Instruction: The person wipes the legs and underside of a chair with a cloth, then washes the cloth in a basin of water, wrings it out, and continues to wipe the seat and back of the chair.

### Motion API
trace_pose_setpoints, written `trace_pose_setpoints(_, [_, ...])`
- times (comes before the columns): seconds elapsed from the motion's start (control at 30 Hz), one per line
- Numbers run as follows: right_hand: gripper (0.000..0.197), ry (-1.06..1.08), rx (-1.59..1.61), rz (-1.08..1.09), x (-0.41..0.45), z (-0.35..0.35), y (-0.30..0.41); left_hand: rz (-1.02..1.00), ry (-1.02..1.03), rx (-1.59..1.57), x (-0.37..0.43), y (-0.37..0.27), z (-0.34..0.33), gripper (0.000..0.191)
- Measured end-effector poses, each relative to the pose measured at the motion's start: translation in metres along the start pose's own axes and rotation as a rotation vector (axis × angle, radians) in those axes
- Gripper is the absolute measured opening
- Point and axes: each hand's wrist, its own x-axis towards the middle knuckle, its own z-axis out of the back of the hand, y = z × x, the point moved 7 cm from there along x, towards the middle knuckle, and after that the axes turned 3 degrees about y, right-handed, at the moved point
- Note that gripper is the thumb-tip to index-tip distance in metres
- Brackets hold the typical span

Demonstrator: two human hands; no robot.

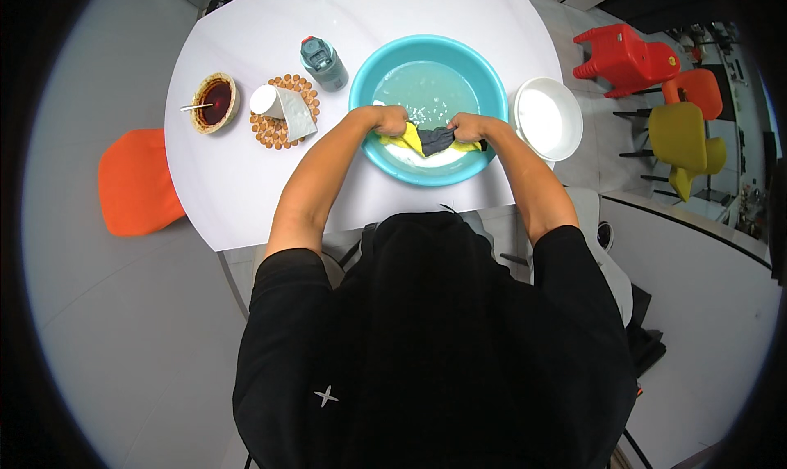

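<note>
A turquoise plastic basin (pixel 369 69) holding cloudy, sudsy water (pixel 424 88) stands on the white table before me. Over its near half, a wet yellow and dark grey cloth (pixel 435 140) stretches between my two hands. My left hand (pixel 391 120) grips the yellow end on the left. On the other side my right hand (pixel 468 128) is closed around the grey and yellow part, knuckles up. The cloth sags a little in the middle, over whitish foam near the basin's front wall. My fingertips are hidden under the fists.
Right of the basin is a white bucket (pixel 549 118) at the table edge (pixel 556 57). On the left stand a grey shaker bottle (pixel 324 64), a paper roll (pixel 267 101) on a wooden-bead mat (pixel 289 139), and a bowl of dark red liquid (pixel 215 103) with a spoon.
</note>
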Motion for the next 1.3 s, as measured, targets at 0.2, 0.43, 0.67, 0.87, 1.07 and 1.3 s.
trace_pose_setpoints(0.2, [0.044, 0.045, 0.033, 0.010, 0.003, -0.009, 0.004, 0.008, 0.053, -0.010, 0.000, 0.001, -0.008, 0.042])
trace_pose_setpoints(0.43, [0.042, 0.103, 0.151, 0.056, 0.019, -0.024, -0.008, -0.012, 0.120, 0.032, -0.003, -0.007, -0.011, 0.039])
trace_pose_setpoints(0.67, [0.045, 0.099, 0.024, 0.041, 0.018, -0.026, 0.002, 0.017, 0.161, 0.114, 0.001, -0.003, -0.012, 0.040])
trace_pose_setpoints(0.87, [0.048, 0.164, 0.152, -0.083, 0.023, -0.034, -0.012, 0.016, 0.165, 0.080, -0.002, -0.010, -0.008, 0.037])
trace_pose_setpoints(1.07, [0.048, 0.119, 0.186, -0.081, 0.015, -0.034, -0.004, 0.077, 0.171, 0.000, -0.013, -0.011, -0.002, 0.029])
trace_pose_setpoints(1.3, [0.046, 0.161, 0.480, -0.138, 0.009, -0.048, 0.000, 0.119, 0.205, 0.009, -0.021, -0.022, 0.009, 0.030])
